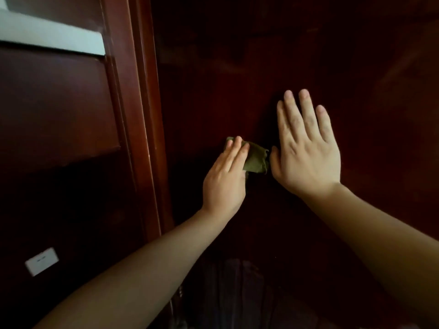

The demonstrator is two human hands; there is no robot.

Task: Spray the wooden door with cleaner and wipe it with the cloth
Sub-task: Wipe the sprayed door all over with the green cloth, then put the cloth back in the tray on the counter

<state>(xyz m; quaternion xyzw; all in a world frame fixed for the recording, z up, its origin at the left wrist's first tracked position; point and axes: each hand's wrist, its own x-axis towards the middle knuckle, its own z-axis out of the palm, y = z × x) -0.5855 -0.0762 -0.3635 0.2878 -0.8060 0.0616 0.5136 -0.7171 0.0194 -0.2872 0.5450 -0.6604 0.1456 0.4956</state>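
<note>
The dark reddish wooden door [273, 55] fills the middle and right of the view. My left hand [225, 176] presses a small olive-green cloth [256, 157] flat against the door with straight fingers. Part of the cloth is hidden under those fingers. My right hand [306, 143] lies flat against the door just right of the cloth, fingers spread and pointing up, its thumb close to the cloth's edge. No spray bottle is in view.
The door frame [140, 115] runs down left of the door. Left of it is a dark wood wall panel [59, 103] with a white strip [52, 34] above and a white wall socket [42, 261] low down. Dark fabric [237, 293] shows at the bottom.
</note>
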